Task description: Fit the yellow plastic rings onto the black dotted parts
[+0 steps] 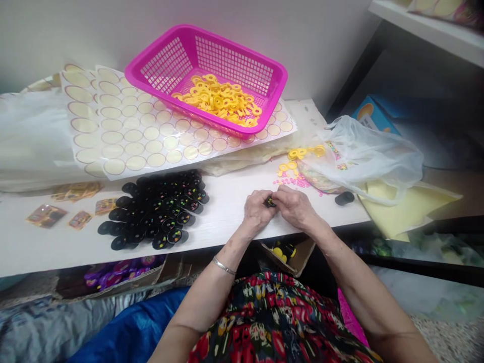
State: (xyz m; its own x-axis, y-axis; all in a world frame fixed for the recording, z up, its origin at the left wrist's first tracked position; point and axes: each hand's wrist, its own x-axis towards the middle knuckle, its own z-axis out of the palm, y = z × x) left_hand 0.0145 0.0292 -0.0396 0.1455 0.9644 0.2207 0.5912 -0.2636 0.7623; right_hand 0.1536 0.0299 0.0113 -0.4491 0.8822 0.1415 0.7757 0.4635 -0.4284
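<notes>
My left hand [256, 210] and my right hand [295, 205] meet over the white table [227, 212], fingers pinched together on one small black round piece [270, 201] with coloured specks. Just left of my hands lies a heap of several similar black round pieces [159, 209]. A few yellow rings [298, 154] and tiny pink beads [298, 180] lie beyond my right hand. A lone black piece [344, 198] sits to the right.
A pink basket [264, 70] holding yellow rings rests on sheets of round stickers [132, 136] at the back. A clear plastic bag [370, 151] lies right, small printed packets [64, 206] left. An open cardboard box [291, 252] sits under the table edge.
</notes>
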